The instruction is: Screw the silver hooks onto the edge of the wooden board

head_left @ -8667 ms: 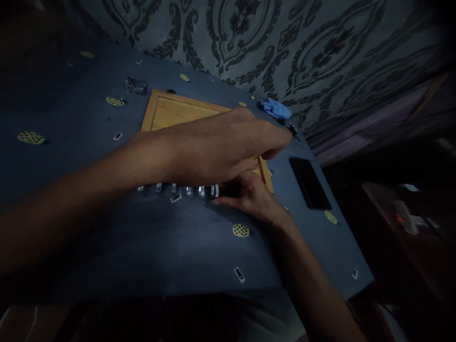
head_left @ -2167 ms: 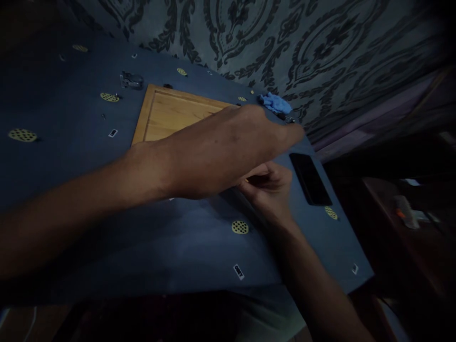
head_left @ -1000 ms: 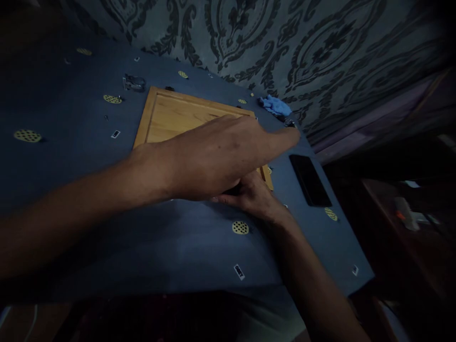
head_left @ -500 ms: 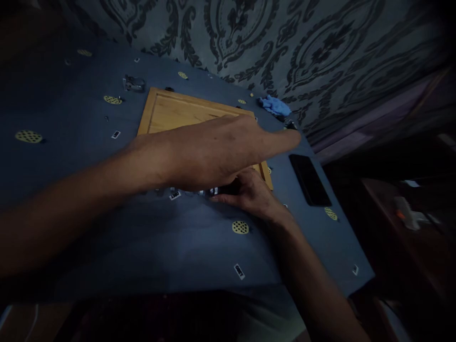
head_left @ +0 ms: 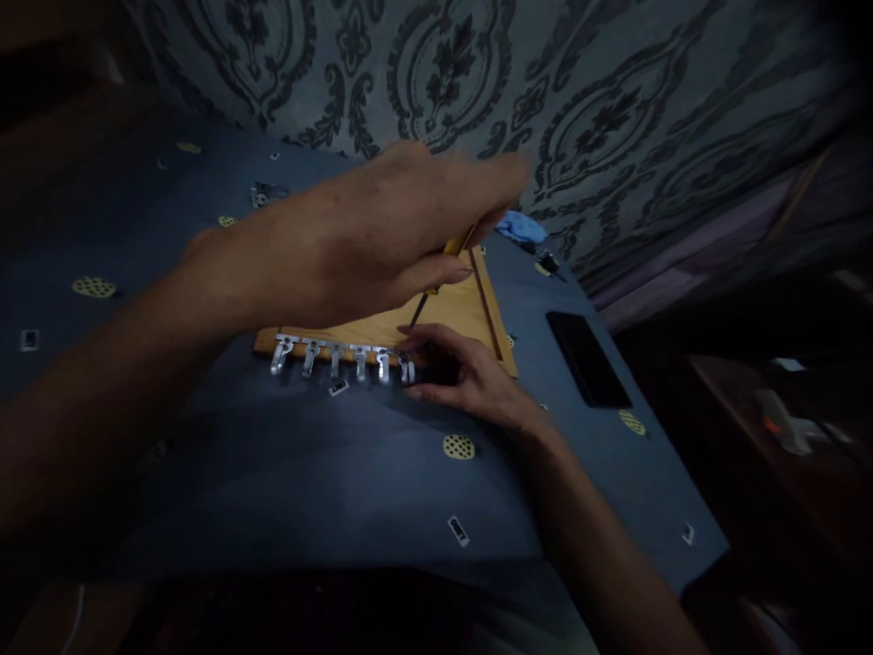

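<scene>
My left hand is closed around a screwdriver with a yellow handle, held slanting above a wooden board with a raised rim. The thin shaft points down toward my right hand's fingertips. Along the board's near edge runs a row of several silver metal hooks. At the row's right end, the thumb and forefinger of my right hand pinch the last metal hook. My left hand and forearm cover much of the board's far and left parts.
A dark phone lies right of the board on the blue patterned tablecloth. Behind the board are a crumpled blue cloth or glove and, at far left, a loose metal piece. A patterned curtain or wall covering rises behind.
My left hand has risen away from the near edge, bringing the screwdriver and the row of hooks into sight. My right hand stays at the row's right end.
</scene>
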A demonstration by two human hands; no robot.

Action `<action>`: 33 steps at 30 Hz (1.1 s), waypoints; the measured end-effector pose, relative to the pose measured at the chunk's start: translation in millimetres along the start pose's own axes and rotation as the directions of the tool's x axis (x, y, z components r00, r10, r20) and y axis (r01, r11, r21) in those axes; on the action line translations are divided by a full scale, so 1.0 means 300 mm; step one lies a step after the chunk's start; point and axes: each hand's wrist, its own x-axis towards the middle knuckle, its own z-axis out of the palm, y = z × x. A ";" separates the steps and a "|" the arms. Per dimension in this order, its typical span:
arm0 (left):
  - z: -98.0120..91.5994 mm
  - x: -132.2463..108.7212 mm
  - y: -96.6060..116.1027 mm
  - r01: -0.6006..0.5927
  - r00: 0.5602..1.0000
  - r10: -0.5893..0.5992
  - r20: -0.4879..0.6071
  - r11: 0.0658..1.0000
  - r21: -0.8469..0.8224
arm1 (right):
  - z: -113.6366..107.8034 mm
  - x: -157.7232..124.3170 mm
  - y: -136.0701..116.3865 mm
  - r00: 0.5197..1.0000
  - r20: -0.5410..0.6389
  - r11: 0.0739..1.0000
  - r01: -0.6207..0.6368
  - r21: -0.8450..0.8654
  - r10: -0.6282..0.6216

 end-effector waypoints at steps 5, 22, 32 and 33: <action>0.021 -0.005 0.007 0.009 1.000 -0.009 -0.001 1.000 -0.004 | 0.003 0.011 0.006 0.986 -0.159 0.996 0.069 0.062 -0.059; 0.196 -0.034 0.041 0.053 0.990 -0.073 -0.124 0.986 -0.157 | 0.048 0.034 -0.031 0.858 -0.509 0.964 0.184 0.190 -0.063; -0.055 -0.237 -0.523 0.543 0.704 -0.526 -0.476 0.832 -0.115 | 0.048 0.039 -0.002 0.833 -0.551 0.954 0.126 0.273 0.047; -0.062 -0.270 -0.575 0.597 0.669 -0.565 -0.483 0.796 -0.105 | 0.049 0.040 0.005 0.832 -0.552 0.953 0.118 0.278 0.058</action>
